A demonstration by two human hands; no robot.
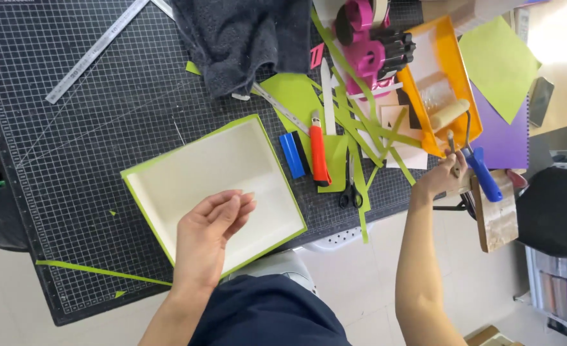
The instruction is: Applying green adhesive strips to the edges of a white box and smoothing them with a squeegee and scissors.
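A shallow cream box lid with a lime-green edge lies on the black cutting mat. My left hand rests on the lid's near right part, fingers loosely together, holding nothing. My right hand is out at the mat's right edge, closed on a thin brush or tool beside the orange paint tray. A small foam roller with a blue handle leans on the tray's near end, next to my right hand.
A blue block, an orange utility knife, scissors and lime-green paper strips lie right of the lid. A dark cloth, metal ruler, pink tape dispenser, green sheet, purple sheet sit behind.
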